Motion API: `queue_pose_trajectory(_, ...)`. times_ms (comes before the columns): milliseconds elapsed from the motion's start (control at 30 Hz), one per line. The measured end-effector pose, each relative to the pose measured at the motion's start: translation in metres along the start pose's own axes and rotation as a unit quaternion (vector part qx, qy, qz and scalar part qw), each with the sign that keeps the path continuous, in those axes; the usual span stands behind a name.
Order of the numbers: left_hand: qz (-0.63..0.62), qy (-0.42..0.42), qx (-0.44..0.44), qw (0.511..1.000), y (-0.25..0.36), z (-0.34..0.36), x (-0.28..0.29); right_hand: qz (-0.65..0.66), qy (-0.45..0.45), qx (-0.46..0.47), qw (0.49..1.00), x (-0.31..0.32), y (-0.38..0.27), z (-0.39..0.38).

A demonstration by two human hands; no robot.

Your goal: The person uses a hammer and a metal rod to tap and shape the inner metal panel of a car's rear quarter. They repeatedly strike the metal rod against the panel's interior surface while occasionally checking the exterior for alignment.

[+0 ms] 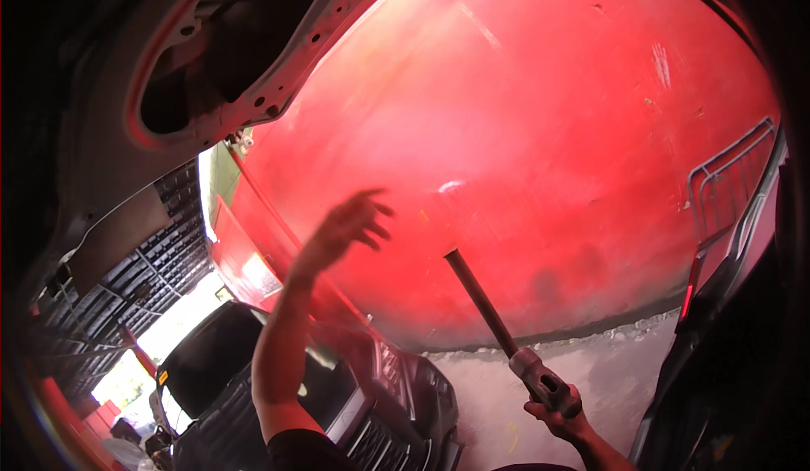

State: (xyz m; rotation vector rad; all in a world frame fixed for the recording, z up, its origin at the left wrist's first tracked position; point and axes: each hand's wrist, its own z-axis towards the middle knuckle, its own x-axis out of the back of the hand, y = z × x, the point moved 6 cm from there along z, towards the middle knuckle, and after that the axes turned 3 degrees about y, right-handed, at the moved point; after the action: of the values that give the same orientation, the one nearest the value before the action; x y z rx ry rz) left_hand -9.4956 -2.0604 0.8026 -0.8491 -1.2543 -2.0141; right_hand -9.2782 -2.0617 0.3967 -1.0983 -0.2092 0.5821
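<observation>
My left hand (348,225) is raised in front of the red wall, slightly blurred, with its fingers spread and nothing in them. Lower right, my right hand (567,419) is closed around the thick end of a long metal pipe (483,300). That end is a wider, greyish collar with a dark slot in its side. From my hand the pipe slants up and to the left, and its free tip points toward the wall. A gap separates my left hand from the pipe.
An open vehicle panel (110,167) with a large cutout hangs overhead at upper left. A dark car (363,403) stands at lower left. The red wall (506,134) meets a pale floor (582,370). A metal rack (730,176) leans at far right beside dark bodywork.
</observation>
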Motion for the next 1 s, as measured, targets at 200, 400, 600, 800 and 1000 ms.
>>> queue_pose_trajectory(200,0.031,-0.231,0.044,0.971,-0.018,-0.063,-0.136,0.028,-0.023,0.031,0.999,-0.008,-0.013,0.003)
queue_pose_trajectory(400,-0.177,-0.144,0.077,0.971,-0.038,-0.094,-0.178,0.086,-0.034,-0.028,0.995,-0.022,-0.017,0.001)
queue_pose_trajectory(600,-0.179,-0.039,0.093,0.979,-0.045,-0.104,-0.16,0.048,-0.059,0.002,0.997,-0.038,-0.018,-0.002)
queue_pose_trajectory(800,0.029,0.178,0.034,0.983,-0.008,-0.088,-0.061,0.038,-0.09,0.001,0.995,-0.041,-0.014,-0.004)
queue_pose_trajectory(1000,0.486,0.368,-0.146,0.779,0.083,-0.024,0.068,0.165,-0.085,-0.086,0.979,-0.055,-0.008,-0.004)
